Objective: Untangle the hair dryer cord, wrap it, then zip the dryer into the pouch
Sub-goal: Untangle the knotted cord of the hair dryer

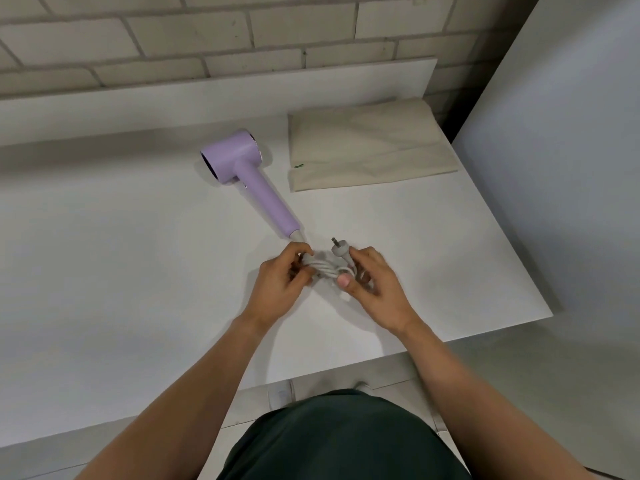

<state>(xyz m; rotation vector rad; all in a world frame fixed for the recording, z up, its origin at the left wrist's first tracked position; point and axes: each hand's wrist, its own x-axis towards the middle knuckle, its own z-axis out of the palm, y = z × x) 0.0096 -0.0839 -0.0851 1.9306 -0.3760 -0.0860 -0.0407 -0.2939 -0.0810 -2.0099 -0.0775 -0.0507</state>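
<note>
A lilac hair dryer [249, 171] lies on its side on the white table [121, 271], handle pointing toward me. Its grey cord [323, 266] is bunched in loops just past the handle's end. My left hand [280, 285] grips the left end of the bundle with curled fingers. My right hand [372, 282] pinches the right end between thumb and fingers, and the plug [338, 250] sticks up beside its index finger. A beige fabric pouch [370, 147] lies flat at the back right, apart from the dryer.
A brick wall [207, 36] with a low white ledge runs along the table's back. A pale panel [561, 150] stands close to the table's right edge. The near edge is close to my body, with my shoes on the floor below.
</note>
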